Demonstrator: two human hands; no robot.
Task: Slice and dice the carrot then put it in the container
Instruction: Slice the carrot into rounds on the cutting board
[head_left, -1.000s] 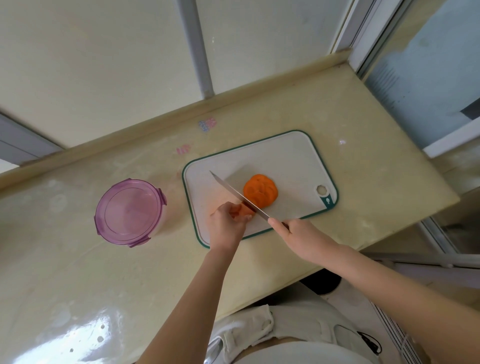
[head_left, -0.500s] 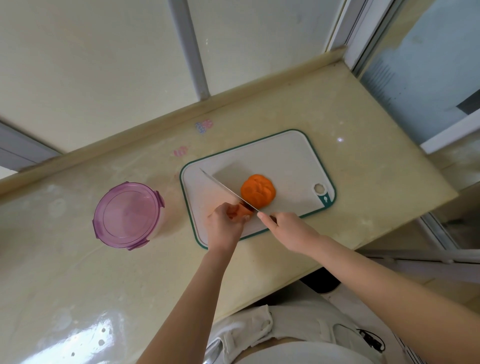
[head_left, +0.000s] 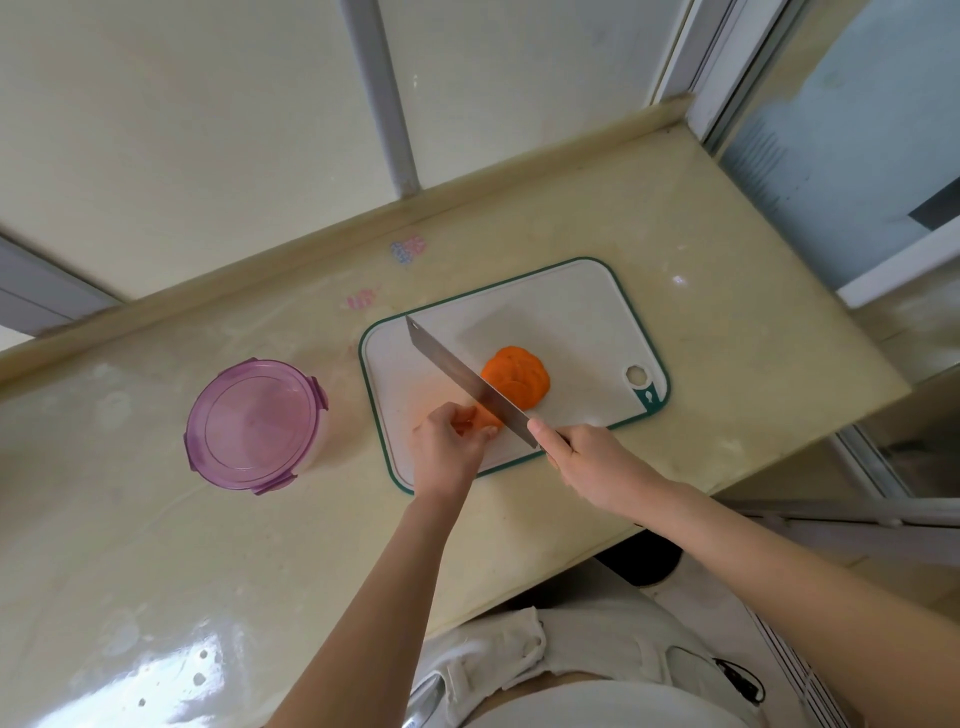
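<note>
A white cutting board (head_left: 571, 312) with a green rim lies on the beige counter. On it sits a pile of orange carrot slices (head_left: 517, 379). My left hand (head_left: 449, 447) pins a short carrot stub (head_left: 485, 418) at the board's near left. My right hand (head_left: 592, 462) grips the handle of a broad knife (head_left: 467, 384), whose blade lies tilted between the stub and the pile, its flat side showing. A round container (head_left: 254, 423) with a purple clip lid stands shut to the left of the board.
The counter (head_left: 701, 364) ends at a raised ledge along the back and at a window frame (head_left: 857, 291) on the right. Its near edge runs just below the board. Two small stickers (head_left: 408, 249) lie behind the board.
The knife blade has tilted so more of its flat side shows, and its tip has moved left and back. My left hand stays on the carrot stub.
</note>
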